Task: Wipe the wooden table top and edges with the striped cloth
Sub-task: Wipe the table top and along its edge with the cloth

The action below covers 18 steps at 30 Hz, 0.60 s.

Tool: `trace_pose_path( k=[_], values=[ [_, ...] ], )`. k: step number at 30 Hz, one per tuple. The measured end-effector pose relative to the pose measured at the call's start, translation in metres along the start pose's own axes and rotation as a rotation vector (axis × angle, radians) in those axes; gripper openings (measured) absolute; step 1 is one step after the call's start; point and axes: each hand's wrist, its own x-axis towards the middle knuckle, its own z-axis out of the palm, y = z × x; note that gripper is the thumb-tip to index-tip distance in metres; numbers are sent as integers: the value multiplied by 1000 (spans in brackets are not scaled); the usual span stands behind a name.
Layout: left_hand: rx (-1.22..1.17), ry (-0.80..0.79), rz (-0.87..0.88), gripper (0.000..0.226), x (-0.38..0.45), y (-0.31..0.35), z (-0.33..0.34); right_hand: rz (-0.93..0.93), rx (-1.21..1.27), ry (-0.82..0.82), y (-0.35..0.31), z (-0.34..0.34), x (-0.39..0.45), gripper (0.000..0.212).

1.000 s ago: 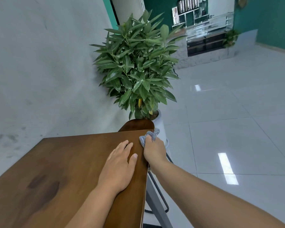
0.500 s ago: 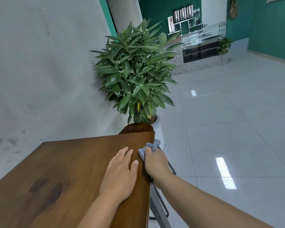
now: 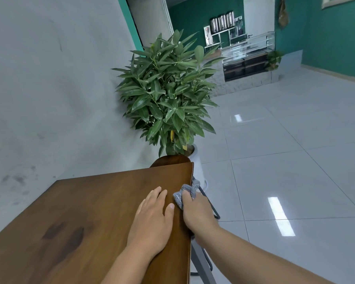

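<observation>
Right hand [image 3: 195,212] grips bunched striped cloth [image 3: 186,191] against wooden table [image 3: 90,212] right edge, wiping apparently mid-way. Left hand [image 3: 152,220] lies flat, fingers together, on top. Remaining edges likely undone; top unclear.

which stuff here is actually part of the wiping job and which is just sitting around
Part of the job:
- wooden table, its right edge being wiped
- striped cloth, bunched against that edge
- right hand, gripping the cloth
- left hand, flat on the table top

Just there:
- potted plant beyond the table's far corner
- display counter at the back
- metal canisters on the shelf above it
</observation>
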Motion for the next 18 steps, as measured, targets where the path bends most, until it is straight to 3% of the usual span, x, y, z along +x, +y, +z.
trace_pose_path(
  k=[18],
  values=[
    [-23, -2, 6, 53, -7, 3, -4, 105, -49, 17, -26, -1, 20, 50]
  ],
)
